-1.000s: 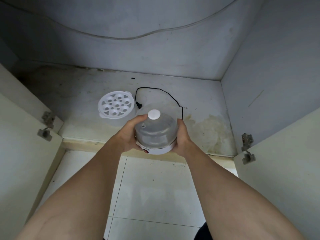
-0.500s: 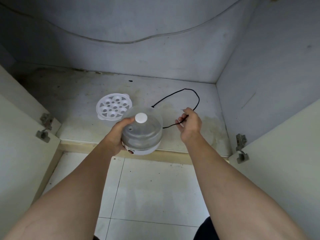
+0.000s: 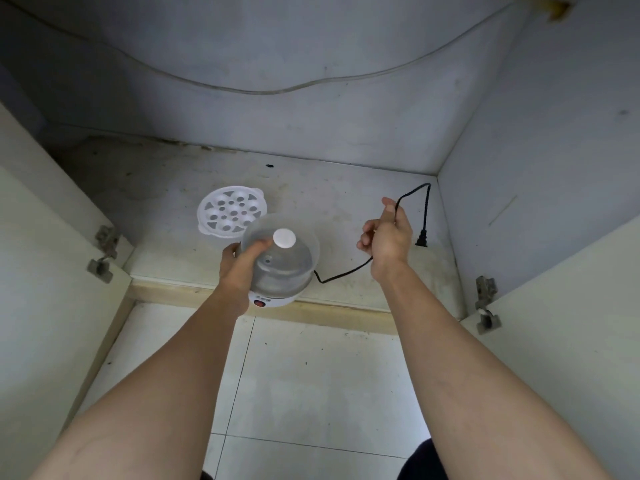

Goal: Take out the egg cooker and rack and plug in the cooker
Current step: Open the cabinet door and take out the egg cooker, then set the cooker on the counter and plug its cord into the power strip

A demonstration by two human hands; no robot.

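Note:
The egg cooker [image 3: 287, 268] has a white base, a clear dome lid and a white knob. My left hand [image 3: 242, 261] grips it by its left side, at the front edge of the cabinet shelf [image 3: 346, 209]. Its black cord [image 3: 346, 271] runs from the base up through my right hand [image 3: 389, 237], which holds it raised. The cord loops over the hand and the plug [image 3: 421, 241] dangles just to the right. The white egg rack [image 3: 231, 211], with several round holes, lies on the shelf behind the cooker.
Two open cabinet doors flank the shelf, with metal hinges at the left [image 3: 104, 251] and the right [image 3: 485, 303]. A thin hose [image 3: 263, 90] sags across the back wall. Pale floor tiles [image 3: 311, 375] lie below the wooden shelf lip [image 3: 329, 311].
My right hand left the cooker, took the cord and lifted it to the right, so the plug now hangs free. My left hand keeps hold of the cooker, which shifted left.

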